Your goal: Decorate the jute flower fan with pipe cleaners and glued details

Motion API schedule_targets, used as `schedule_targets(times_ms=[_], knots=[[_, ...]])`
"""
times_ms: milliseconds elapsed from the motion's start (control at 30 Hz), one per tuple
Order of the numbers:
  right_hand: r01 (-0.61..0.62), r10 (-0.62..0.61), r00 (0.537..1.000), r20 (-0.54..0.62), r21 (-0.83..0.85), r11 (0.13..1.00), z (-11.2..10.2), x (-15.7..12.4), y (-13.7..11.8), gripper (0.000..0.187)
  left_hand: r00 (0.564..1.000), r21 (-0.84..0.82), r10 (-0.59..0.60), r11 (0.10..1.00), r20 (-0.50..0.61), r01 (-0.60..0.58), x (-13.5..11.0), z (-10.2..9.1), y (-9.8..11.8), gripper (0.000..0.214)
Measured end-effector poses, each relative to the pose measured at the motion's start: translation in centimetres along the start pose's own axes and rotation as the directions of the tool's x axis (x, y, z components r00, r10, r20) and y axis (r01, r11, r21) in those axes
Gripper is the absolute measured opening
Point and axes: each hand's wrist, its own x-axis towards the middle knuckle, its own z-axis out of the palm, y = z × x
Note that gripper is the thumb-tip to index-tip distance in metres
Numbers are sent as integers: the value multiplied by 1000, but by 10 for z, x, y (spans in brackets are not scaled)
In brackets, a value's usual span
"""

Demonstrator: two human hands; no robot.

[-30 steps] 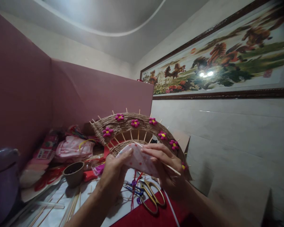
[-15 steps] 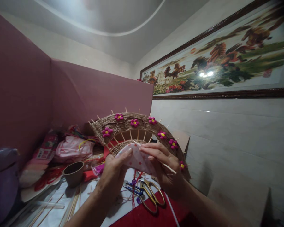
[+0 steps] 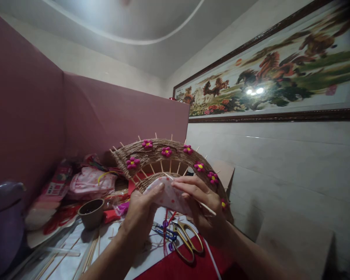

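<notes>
I hold up a fan-shaped piece woven of brown twine over thin wooden sticks (image 3: 160,153), dotted with several pink flowers. At its inner hub is a piece of white fabric with red dots (image 3: 169,196). My left hand (image 3: 140,217) pinches the fabric from the left, thumb on top. My right hand (image 3: 202,206) presses its fingers on the fabric from the right and has a thin stick across its fingers. Both hands are closed on the fan's hub.
Gold-handled scissors (image 3: 186,241) and small blue snips (image 3: 166,233) lie on the table under my hands. A brown cup (image 3: 90,213), loose sticks (image 3: 89,254), pink bags (image 3: 89,182) and a purple pot (image 3: 2,221) sit at left. A pink partition stands behind; a framed horse picture (image 3: 268,74) hangs at right.
My right hand and the stick in it have shifted slightly left and up along the fabric. Otherwise nothing has visibly moved.
</notes>
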Motion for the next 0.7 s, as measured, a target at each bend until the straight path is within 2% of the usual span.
schedule_targets(times_ms=[67,200,333,467,700], knots=[[-1,1,1000,0,31,1000,2,1,-1,33,1000,15,11,1000,-4,-11,0,1,0,20],[-42,42,999,-4,115,993,8,5,-8,30,990,98,133,987,-37,-129,0,0,-5,26],[10,-14,1000,24,160,987,18,10,-15,30,975,170,221,962,-32,-212,2,-6,-12,25],[15,-18,1000,17,160,987,24,13,-16,28,974,155,212,968,-84,-198,2,-8,-17,21],[2,-15,998,64,205,979,27,16,-10,27,973,168,214,966,-86,-197,2,-6,-16,15]])
